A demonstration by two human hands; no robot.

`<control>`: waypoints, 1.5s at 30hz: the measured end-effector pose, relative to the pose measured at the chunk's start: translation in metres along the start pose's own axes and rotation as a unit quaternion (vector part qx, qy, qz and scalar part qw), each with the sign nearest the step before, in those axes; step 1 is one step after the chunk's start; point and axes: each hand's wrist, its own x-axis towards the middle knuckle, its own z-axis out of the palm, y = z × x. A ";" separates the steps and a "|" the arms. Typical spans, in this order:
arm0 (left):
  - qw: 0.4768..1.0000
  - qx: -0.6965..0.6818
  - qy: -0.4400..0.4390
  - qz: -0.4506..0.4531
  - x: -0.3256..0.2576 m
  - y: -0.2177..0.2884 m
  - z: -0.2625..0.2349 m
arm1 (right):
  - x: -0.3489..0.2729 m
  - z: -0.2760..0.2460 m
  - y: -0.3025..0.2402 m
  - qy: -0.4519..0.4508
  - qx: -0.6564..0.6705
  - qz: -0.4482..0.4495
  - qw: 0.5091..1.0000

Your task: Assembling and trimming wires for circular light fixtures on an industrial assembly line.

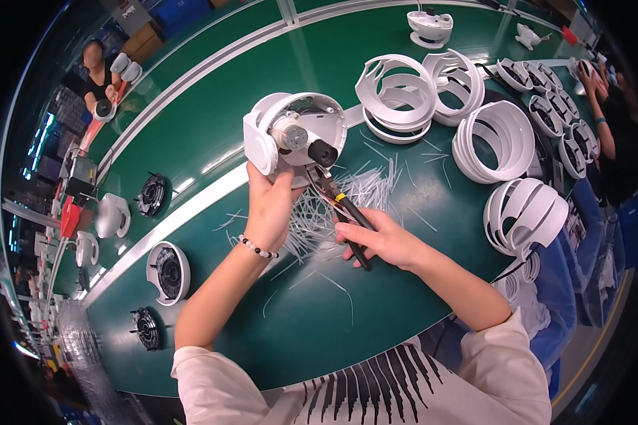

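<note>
My left hand [268, 202] is closed around the underside of a white rounded plastic housing [261, 145], holding it up above the green table. Inside the housing a small round motor [290, 136] and a black cylindrical part [323, 152] show. In my right hand [383, 242] is a pair of cutting pliers [353, 211] with black and yellow handles. The jaws touch or nearly touch thin wires at the housing's lower edge; whether they grip one I cannot tell. Below lies a heap of thin white cable-tie offcuts [301, 227].
White plastic rings [397, 92] and stacked ring shells [496, 142] stand at the right. A white shell with black insert [169, 273] and a black round part [145, 328] lie left. Beyond a metal rail [191, 170] runs a green belt. Other people sit far left and right.
</note>
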 end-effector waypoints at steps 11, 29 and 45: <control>0.998 0.032 -0.030 0.041 -0.006 -0.011 0.003 | 0.000 0.000 0.005 0.041 -0.096 -0.031 0.994; 0.941 -0.332 0.007 -0.062 0.124 0.015 -0.071 | -0.011 0.003 -0.007 -0.084 0.065 -0.136 0.985; 0.606 0.777 0.168 -0.035 0.115 0.012 -0.187 | -0.021 0.008 0.000 -0.103 -0.014 -0.137 0.985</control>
